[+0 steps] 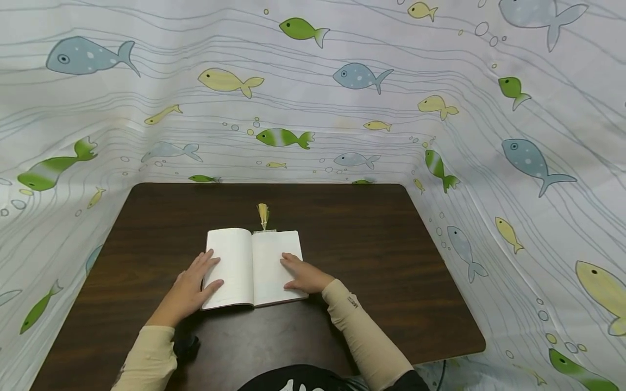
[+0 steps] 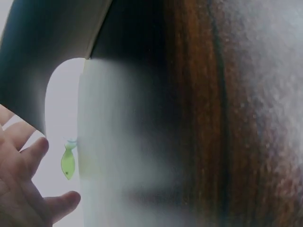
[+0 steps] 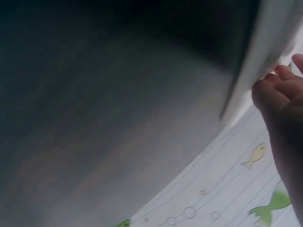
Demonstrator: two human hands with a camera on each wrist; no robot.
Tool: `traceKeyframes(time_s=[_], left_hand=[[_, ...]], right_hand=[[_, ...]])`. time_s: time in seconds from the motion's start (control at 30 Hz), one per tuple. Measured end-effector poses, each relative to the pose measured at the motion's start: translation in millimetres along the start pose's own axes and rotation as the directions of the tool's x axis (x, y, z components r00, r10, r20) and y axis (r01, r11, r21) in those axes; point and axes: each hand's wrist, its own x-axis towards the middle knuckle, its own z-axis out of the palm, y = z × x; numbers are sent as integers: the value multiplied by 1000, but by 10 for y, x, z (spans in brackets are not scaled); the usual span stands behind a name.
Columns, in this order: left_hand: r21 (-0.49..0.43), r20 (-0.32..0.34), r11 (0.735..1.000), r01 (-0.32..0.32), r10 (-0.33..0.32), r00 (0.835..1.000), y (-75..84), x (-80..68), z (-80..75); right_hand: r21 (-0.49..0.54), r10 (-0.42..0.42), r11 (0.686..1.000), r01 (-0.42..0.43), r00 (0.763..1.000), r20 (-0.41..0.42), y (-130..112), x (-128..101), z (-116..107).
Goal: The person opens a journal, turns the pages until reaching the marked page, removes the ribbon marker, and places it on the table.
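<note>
An open notebook (image 1: 229, 282) with blank-looking white pages lies on the dark wooden table (image 1: 371, 260) in the head view. A pale yellow tassel (image 1: 263, 214) sticks out past the top of its spine. My left hand (image 1: 188, 288) rests at the left edge, fingers spread and thumb over the page. On the right page lies my right hand (image 1: 305, 274), its fingers extended inward. In the left wrist view, my left hand (image 2: 19, 175) shows beside a dark, blurred shape. The right wrist view catches my right hand (image 3: 284, 104) against the notebook's pale edge (image 3: 241, 80).
A white curtain (image 1: 313, 108) printed with fish surrounds the table on the back and sides. Beside my left wrist is a small black object (image 1: 187, 348), too dark to make out. A dark cable (image 1: 442, 374) hangs below the table's front right edge.
</note>
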Motion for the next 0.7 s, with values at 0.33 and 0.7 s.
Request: traceKeyframes(time_s=[0.33, 0.7], left_hand=[[-6, 9, 1000, -22, 22, 1000, -30, -30, -7], [10, 2, 999, -44, 44, 999, -33, -4, 0]], right_hand=[[57, 30, 998, -29, 999, -13, 140, -163, -51], [56, 22, 998, -20, 999, -38, 111, -233, -71]])
